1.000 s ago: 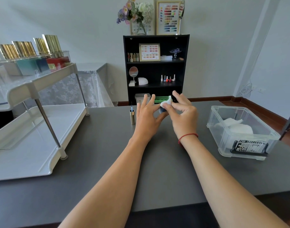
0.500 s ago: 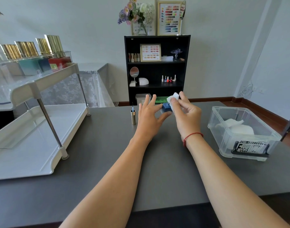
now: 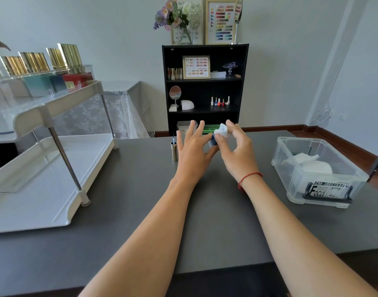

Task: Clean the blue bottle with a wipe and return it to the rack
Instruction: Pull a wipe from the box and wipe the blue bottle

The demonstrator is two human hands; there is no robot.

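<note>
Above desk (image 3: 130, 200), far centre: blue bottle (image 3: 212, 142) pinched between left hand (image 3: 192, 155) thumb and forefinger, other fingers splayed straight; right hand (image 3: 237, 153) fingers pinch wipe (image 3: 222, 130) against bottle top.

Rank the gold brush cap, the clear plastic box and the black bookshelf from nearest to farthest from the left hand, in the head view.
1. gold brush cap, standing on the table just left of the left hand.
2. clear plastic box, on the table off to the right.
3. black bookshelf, against the far wall beyond the table.
</note>
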